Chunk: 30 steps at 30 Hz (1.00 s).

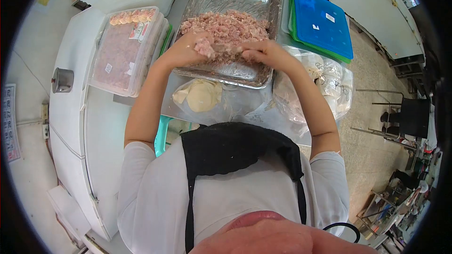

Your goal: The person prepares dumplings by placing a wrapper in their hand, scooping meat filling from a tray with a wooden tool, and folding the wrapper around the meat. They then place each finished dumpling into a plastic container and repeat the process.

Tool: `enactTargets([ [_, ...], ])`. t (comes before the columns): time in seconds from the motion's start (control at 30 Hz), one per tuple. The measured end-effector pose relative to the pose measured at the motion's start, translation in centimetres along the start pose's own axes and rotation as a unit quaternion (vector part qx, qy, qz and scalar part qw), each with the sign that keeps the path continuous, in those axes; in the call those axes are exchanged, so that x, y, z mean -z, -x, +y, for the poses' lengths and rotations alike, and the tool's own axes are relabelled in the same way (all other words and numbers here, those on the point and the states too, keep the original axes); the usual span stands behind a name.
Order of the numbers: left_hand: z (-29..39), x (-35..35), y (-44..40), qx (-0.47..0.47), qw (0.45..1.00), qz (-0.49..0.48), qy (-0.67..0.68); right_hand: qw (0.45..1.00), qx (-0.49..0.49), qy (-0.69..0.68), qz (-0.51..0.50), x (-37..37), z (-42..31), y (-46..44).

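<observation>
A metal tray [272, 79] holds a mound of pink minced meat [230, 24]. Over the tray's near left part, my left hand [189, 51] is curled around a lump of meat filling; I cannot tell whether a wrapper lies beneath it. My right hand [269, 55], closed, is over the near right part of the tray. From its fingers a thin flat filling spatula [227, 48] reaches toward the lump, partly blurred. Nearer to me, a stack of pale round dough wrappers [202, 96] rests on clear plastic.
To the left stands a clear lidded box of pinkish contents [117, 51]. Stacked blue and green lids [322, 21] sit on the right, behind a clear plastic bag of pale packages [329, 82]. A white freezer [70, 108] flanks the metal table [254, 117].
</observation>
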<state>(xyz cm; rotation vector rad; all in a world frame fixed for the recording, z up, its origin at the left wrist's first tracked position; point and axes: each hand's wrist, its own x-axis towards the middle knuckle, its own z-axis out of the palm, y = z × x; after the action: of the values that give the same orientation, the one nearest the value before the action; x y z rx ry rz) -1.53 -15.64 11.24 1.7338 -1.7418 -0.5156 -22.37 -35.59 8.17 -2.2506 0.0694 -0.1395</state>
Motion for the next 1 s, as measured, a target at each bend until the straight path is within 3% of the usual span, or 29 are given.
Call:
enactTargets([
  [0.07,-2.3,-0.8,0.0,0.164,0.980,0.069,0.093,0.996,-0.039,0.077,-0.010,1.6,-2.3,-0.2],
  [0.1,-2.4,-0.5,-0.2,0.166,0.979,0.074,0.091,0.984,-0.051,0.160,0.050,1.5,-4.9,0.4],
  [0.13,-2.3,-0.5,-0.5,0.242,0.966,0.042,0.076,0.962,-0.064,0.241,0.110,1.1,-6.6,0.7],
  [0.17,-2.2,-0.5,-0.6,0.315,0.947,0.009,0.063,0.957,0.009,0.253,0.143,-0.3,-5.9,0.8],
  [0.2,-2.2,-0.7,-0.8,0.317,0.946,0.013,0.064,0.957,0.013,0.254,0.141,-1.5,-4.2,0.5],
  [0.27,-2.0,-1.1,-0.7,0.151,0.980,0.076,0.103,0.965,0.034,0.205,0.159,-3.0,-0.8,-0.2],
  [0.3,-1.9,-1.0,-0.4,0.150,0.980,0.078,0.104,0.952,-0.089,0.282,0.082,-1.4,-0.9,0.0],
  [0.4,0.0,0.7,1.1,0.194,0.973,0.079,0.095,0.940,-0.144,0.306,0.044,0.6,-0.7,1.6],
  [0.43,1.9,1.7,1.6,0.210,0.959,0.074,0.177,0.940,-0.148,0.306,0.043,1.2,-1.2,2.3],
  [0.5,4.1,2.8,2.3,0.220,0.938,0.069,0.259,0.975,-0.133,0.156,0.083,2.4,-2.9,3.1],
  [0.53,4.8,3.0,2.5,0.138,0.962,0.110,0.207,0.974,-0.134,0.160,0.083,2.4,-4.0,3.4],
  [0.57,5.0,3.1,2.7,0.056,0.975,0.150,0.152,0.990,-0.074,0.045,0.108,2.0,-5.2,3.6],
  [0.6,4.9,3.1,2.8,0.053,0.975,0.149,0.154,0.989,-0.012,-0.073,0.131,1.3,-6.1,3.7],
  [0.67,4.3,3.4,2.9,-0.008,0.995,0.087,0.044,0.990,0.012,-0.035,0.136,-1.2,-8.2,2.3],
  [0.73,3.8,4.0,3.1,0.002,0.996,0.045,0.072,0.989,0.033,0.005,0.142,-1.9,-9.8,1.9],
  [0.8,3.3,4.5,3.6,0.009,0.995,0.007,0.097,0.995,-0.093,0.040,0.028,0.2,-11.9,1.2],
  [0.87,2.6,5.1,4.6,0.007,0.992,0.073,0.099,0.990,-0.039,0.120,0.071,-0.1,-13.2,1.3],
  [0.93,2.2,6.7,5.3,0.011,0.994,0.061,0.091,0.957,0.048,0.235,0.161,-1.7,-15.3,1.2],
  [1.0,2.1,8.5,6.3,0.015,0.995,0.048,0.081,0.957,0.032,0.246,0.150,-2.4,-16.5,0.0],
])
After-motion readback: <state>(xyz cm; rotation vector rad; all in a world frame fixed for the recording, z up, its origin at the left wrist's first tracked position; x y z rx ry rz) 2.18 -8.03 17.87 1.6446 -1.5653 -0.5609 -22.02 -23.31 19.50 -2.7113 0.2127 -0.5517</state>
